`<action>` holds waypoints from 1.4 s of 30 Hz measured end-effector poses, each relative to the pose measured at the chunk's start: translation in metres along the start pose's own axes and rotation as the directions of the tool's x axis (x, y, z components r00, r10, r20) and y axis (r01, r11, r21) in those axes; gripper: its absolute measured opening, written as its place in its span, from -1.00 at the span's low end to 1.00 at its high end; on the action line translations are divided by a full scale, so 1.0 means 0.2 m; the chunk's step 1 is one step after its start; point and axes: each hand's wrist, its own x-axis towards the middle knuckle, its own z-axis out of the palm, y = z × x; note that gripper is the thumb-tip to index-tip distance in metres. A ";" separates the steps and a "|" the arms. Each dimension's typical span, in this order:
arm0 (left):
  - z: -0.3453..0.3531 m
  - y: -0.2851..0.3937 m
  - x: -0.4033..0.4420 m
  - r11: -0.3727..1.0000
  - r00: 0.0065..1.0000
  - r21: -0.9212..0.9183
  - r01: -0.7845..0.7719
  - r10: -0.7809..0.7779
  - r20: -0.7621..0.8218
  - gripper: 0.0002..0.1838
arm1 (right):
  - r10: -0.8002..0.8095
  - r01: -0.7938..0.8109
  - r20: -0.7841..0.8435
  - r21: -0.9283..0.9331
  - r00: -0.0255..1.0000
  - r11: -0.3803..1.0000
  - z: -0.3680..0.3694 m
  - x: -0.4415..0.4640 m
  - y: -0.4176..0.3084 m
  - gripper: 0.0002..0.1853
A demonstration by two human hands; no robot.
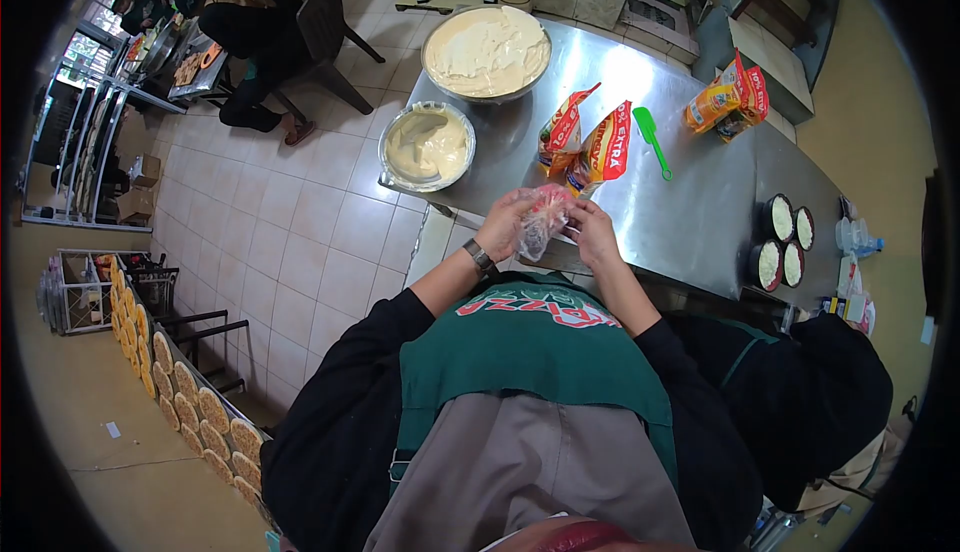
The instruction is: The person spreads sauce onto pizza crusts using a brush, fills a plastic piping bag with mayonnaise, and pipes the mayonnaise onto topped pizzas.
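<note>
Both my hands hold a crumpled piece of clear plastic (540, 224) with a pinkish-red part, just off the near edge of the steel table (680, 217). My left hand (505, 226), with a watch at its wrist, is closed on one side of the plastic. On the other side, the fingers of my right hand (594, 234) pinch it. What lies inside the plastic, if anything, I cannot make out. Right beyond my hands stand red-and-orange pouches (604, 152). A smaller bowl of pale creamy mixture (427, 147) sits left of them, and a larger full bowl (487, 54) is behind it.
A green spatula (652, 142) lies on the table. More pouches (725, 102) stand farther right, near several dark round tins with white filling (780, 220). Another person's dark sleeve (820, 392) is close on my right. Racked round crusts (190, 402) stand at left; people sit beyond.
</note>
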 end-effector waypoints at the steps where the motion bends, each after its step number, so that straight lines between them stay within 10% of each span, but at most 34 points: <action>1: -0.02 -0.01 0.01 1.000 1.000 -0.001 0.003 -0.003 0.000 -0.80 | 0.002 -0.002 -0.002 0.000 1.000 1.000 -0.02 0.00 -0.01 -0.82; 3: -0.07 -0.02 0.03 0.993 0.992 0.032 -0.113 0.114 -0.048 -0.83 | 0.125 -0.131 0.039 0.317 0.991 0.939 -0.07 0.00 -0.03 -0.82; 13: -0.16 -0.11 0.15 0.975 1.000 -0.221 -0.007 0.010 0.015 -0.76 | 0.258 -0.222 0.023 0.588 0.966 0.778 -0.14 0.14 0.09 -0.70; 22: -0.23 -0.14 0.27 0.988 0.999 -0.153 -0.036 0.039 0.017 -0.75 | 0.149 -0.141 0.011 0.383 0.989 0.913 -0.22 0.27 0.19 -0.81; 33: -0.50 -0.42 0.52 0.984 0.907 0.134 -0.119 0.163 -0.388 -0.72 | 0.168 -0.178 0.073 0.172 0.983 0.969 -0.36 0.52 0.40 -0.65; 42: -0.49 -0.29 0.54 0.948 0.930 -0.305 -0.089 -0.031 -0.367 -0.64 | 0.161 -0.154 0.002 0.306 0.987 0.940 -0.18 0.55 0.33 -0.64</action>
